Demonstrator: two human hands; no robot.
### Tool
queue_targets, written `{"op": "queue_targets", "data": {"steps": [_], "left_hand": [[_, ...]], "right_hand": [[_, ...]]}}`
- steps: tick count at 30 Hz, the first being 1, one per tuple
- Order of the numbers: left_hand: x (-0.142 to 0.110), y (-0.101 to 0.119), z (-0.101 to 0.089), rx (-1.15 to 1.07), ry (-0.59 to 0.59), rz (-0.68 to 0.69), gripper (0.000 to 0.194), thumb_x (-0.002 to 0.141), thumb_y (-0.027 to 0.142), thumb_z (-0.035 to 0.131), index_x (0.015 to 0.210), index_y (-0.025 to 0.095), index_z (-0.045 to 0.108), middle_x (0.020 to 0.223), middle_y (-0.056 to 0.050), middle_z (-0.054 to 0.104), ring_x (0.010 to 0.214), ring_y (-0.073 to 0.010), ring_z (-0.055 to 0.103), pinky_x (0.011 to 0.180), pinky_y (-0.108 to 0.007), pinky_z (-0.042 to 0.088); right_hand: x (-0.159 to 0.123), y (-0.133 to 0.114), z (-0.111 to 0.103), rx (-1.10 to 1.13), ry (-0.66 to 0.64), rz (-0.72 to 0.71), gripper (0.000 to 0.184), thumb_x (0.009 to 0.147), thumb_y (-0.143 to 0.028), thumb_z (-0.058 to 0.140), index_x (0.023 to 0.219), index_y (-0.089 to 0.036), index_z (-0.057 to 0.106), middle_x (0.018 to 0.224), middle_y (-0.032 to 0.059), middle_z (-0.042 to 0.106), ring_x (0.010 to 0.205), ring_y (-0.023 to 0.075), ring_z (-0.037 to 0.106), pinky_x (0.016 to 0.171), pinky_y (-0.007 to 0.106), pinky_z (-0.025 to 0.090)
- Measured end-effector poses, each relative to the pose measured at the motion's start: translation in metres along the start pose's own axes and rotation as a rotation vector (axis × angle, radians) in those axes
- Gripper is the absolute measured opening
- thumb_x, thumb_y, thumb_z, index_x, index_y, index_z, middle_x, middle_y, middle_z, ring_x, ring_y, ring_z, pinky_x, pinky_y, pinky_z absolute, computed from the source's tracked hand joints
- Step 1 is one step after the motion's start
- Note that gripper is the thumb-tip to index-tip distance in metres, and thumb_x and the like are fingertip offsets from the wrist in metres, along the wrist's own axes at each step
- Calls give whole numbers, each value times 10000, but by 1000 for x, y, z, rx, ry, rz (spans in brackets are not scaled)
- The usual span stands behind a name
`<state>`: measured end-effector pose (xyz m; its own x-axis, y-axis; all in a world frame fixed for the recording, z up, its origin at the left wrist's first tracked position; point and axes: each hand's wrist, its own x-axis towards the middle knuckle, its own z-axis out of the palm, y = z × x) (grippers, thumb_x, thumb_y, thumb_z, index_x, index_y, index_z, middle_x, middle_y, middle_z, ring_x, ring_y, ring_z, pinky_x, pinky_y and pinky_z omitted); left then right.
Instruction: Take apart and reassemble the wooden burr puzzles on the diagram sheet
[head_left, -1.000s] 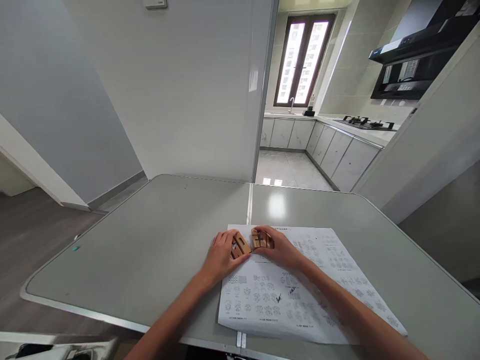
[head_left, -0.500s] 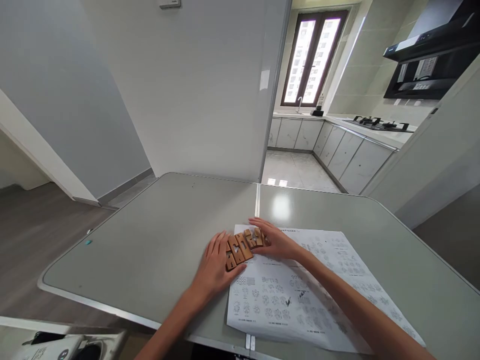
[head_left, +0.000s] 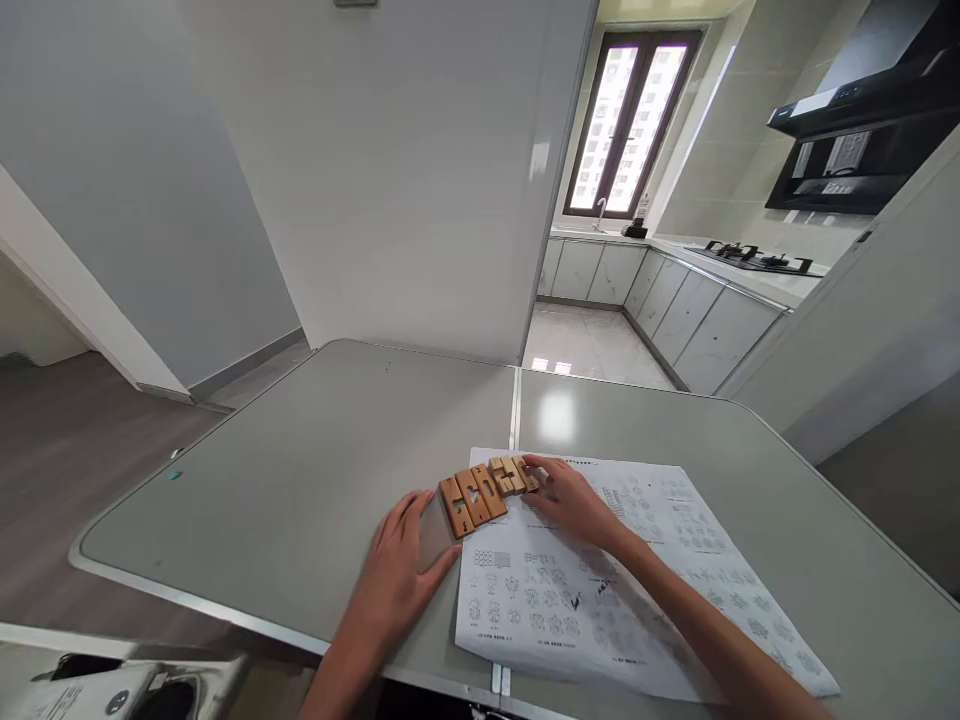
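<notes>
A row of flat wooden puzzle pieces lies over the left upper edge of a printed sheet (head_left: 555, 590). The darker brown pieces (head_left: 472, 497) have cut-out slots and small printed numbers. Up against them, toward the right, sit smaller light wooden pieces (head_left: 508, 474). My right hand (head_left: 566, 500) has its thumb and fingers around the right end of the light pieces, partly covering the last one. My left hand (head_left: 397, 560) rests on the table just left of the brown pieces, fingers and thumb apart, touching none of them.
The grey-green table (head_left: 262, 480) has a metal seam (head_left: 516, 405) across it. A small teal bit (head_left: 175, 475) lies near its left edge. A white appliance (head_left: 97, 690) stands below the left front edge. Beyond are a wall panel and a kitchen with a stove (head_left: 757, 258).
My left hand has let go of the brown pieces and drawn back to the left. My right hand has shifted slightly right, uncovering more of the light pieces.
</notes>
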<state>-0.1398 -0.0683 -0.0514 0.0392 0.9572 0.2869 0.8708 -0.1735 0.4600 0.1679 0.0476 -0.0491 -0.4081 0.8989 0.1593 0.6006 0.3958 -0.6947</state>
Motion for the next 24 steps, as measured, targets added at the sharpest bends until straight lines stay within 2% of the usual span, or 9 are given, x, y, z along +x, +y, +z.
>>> {"op": "queue_targets", "data": {"steps": [5,7,10,13,20,24], "left_hand": [[-1,3,-5,-84,-12,33,556,956,440,654,1470,299,495,1469,-83,593,1381,-295,555,1163,-497,467],[-1,4,-7,-127,-25,28,530,964,401,649,1462,300,497,1430,-79,618,1345,-281,585,1148,-485,484],[-2,4,-8,-159,-30,28,529,969,373,643,1469,302,487,1393,-75,643,1316,-274,610,1131,-484,499],[-1,4,-10,-172,-36,40,514,983,370,624,1472,301,482,1359,-77,669,1308,-274,619,1126,-490,503],[3,11,-18,-219,-80,65,484,994,363,596,1460,295,482,1284,-81,711,1282,-288,637,1127,-534,490],[4,14,-21,-232,-89,76,466,995,336,580,1452,290,501,1228,-82,735,1231,-293,666,1095,-526,514]], "right_hand": [[-6,3,-6,22,-61,-47,630,941,-374,697,1531,-327,480,1503,74,587,1393,307,537,1149,512,452],[-16,7,-9,27,-47,-24,617,941,-368,692,1522,-339,488,1506,70,582,1363,304,563,1130,510,470],[-30,10,-9,57,-4,-6,532,950,-331,660,1468,-338,539,1487,68,590,1298,288,611,1086,486,511],[-39,7,-7,86,54,-30,429,964,-298,627,1392,-309,595,1422,77,630,1299,281,607,1107,476,499],[-39,1,-8,24,44,-125,407,997,-296,591,1404,-305,587,1411,86,642,1354,316,556,1138,560,470],[-40,0,-10,-6,36,-164,423,1015,-278,559,1436,-312,570,1428,81,635,1373,313,540,1139,568,467]]}}
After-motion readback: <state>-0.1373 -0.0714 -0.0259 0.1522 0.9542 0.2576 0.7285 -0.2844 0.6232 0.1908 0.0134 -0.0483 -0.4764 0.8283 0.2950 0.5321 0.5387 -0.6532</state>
